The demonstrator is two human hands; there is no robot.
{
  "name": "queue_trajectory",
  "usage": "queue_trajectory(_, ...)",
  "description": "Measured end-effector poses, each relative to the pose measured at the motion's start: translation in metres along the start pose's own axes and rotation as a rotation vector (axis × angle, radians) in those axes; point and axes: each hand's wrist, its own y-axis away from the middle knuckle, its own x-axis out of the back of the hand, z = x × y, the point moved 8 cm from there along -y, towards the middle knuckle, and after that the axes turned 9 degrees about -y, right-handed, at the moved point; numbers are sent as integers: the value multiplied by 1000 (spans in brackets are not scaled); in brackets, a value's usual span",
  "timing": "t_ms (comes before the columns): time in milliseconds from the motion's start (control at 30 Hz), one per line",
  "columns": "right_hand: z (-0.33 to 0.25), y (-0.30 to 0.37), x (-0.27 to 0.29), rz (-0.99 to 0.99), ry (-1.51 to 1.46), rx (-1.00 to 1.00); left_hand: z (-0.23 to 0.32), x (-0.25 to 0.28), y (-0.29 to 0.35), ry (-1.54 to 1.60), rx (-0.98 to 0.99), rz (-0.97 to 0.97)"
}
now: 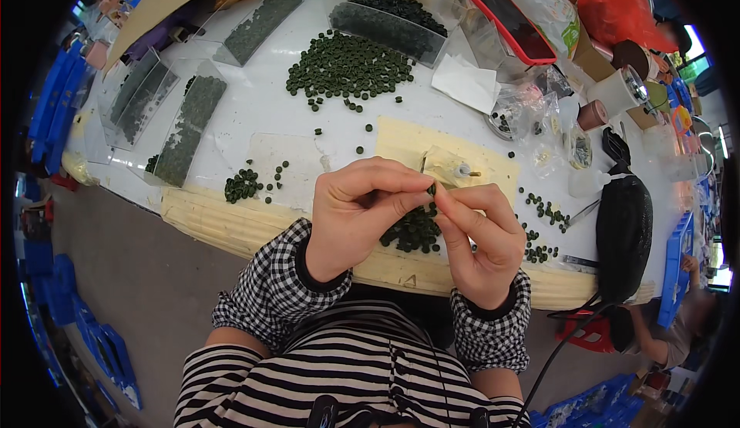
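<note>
Over the table's near edge, my left hand (347,212) and my right hand (486,235) meet fingertip to fingertip. Both are closed in a pinch on one small dark green round piece (432,190), mostly covered by the fingers. Below them lies a heap of similar green pieces (414,232), partly hidden by my hands. Just beyond my fingers, a taped block with a metal pin (462,171) is fixed on a pale yellow board (393,141). A large pile of the green pieces (351,65) spreads farther back.
Clear plastic boxes with green pieces stand at the back (389,33) and left (189,131). A small cluster (243,185) lies front left. On the right are a red-cased phone (509,23), white paper (465,82), loose pieces (546,210), a tweezers-like tool (583,214) and a black bundle (624,235).
</note>
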Motion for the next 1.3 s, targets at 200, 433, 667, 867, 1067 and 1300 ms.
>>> queue_trajectory(200, 1, 0, 1, 11, -14, -6, -2, 0, 0, 16, 65, -1)
queue_trajectory(433, -2, 0, 1, 17, -8, 2, -6, -1, 1, 97, 127, 35)
queue_trajectory(667, -5, -1, 0, 52, 70, 56, 17, 3, 1, -314, -93, 72)
queue_trajectory(867, -6, -1, -1, 53, 101, 65, 37, 2, 7, -554, -318, 185)
queue_trajectory(1067, -7, 0, 0, 71, 116, 63, 44, -1, 8, -606, -345, 179)
queue_trajectory(1300, -8, -1, 0, 79, 122, 75, 44, -1, 9, -615, -340, 168)
